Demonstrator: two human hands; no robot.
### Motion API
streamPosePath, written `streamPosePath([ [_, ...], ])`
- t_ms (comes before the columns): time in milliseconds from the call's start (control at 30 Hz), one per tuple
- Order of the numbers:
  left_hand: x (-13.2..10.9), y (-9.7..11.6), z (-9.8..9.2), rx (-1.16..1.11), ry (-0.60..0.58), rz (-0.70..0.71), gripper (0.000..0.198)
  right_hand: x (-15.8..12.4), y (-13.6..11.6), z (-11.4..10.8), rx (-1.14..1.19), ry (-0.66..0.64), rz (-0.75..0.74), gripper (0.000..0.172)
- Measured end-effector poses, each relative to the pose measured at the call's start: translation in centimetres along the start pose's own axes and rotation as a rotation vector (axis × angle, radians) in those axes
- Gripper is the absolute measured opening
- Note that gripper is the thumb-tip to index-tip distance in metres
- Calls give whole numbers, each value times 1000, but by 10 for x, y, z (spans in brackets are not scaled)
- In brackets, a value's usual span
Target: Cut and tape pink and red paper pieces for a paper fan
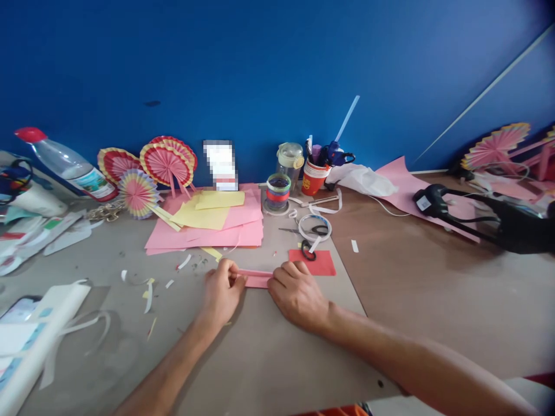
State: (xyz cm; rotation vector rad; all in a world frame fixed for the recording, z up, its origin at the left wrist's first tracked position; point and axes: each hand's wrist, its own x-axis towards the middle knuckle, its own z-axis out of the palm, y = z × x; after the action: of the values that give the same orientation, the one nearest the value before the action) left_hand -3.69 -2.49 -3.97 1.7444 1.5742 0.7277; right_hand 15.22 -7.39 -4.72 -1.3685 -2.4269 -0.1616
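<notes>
A narrow piece of pink paper [257, 281] with a folded upper edge lies on the table between my hands. My left hand [222, 292] pinches its left end between thumb and fingers. At the other end my right hand [297, 293] is closed over the paper, its fingertips hidden beneath the knuckles. Just beyond my right hand lies a red paper rectangle [324, 263]. Scissors [309, 251] rest with a black handle over that red paper, partly under a roll of white tape [328, 231]. Farther back is a stack of pink [254, 225] and yellow paper [203, 215].
Pleated paper fans [167, 164] lean against the blue partition [260, 69], near a phone [222, 164] and a tilted bottle [71, 164]. A red cup [314, 178] holds pens. Paper scraps [150, 297] litter the left side; a black strapped device [459, 214] lies right.
</notes>
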Motion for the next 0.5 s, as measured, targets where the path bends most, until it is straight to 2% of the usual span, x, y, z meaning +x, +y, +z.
streamPosePath([
  [167, -4, -5, -12, 519, 5, 339, 11, -3, 0, 3, -7, -18, 3, 16],
  [233, -5, -3, -17, 590, -12, 475, 9, -4, 0, 5, 4, -25, 5, 16],
  [300, -7, 1, -19, 604, -96, 586, 13, -5, 1, 7, 19, -29, 9, 16],
  [400, -10, 6, -15, 632, -193, 656, 19, -5, 1, 8, 30, -35, 17, 18],
  [500, -13, 9, -10, 684, -187, 652, 20, -5, 2, 8, 45, -37, 22, 17],
])
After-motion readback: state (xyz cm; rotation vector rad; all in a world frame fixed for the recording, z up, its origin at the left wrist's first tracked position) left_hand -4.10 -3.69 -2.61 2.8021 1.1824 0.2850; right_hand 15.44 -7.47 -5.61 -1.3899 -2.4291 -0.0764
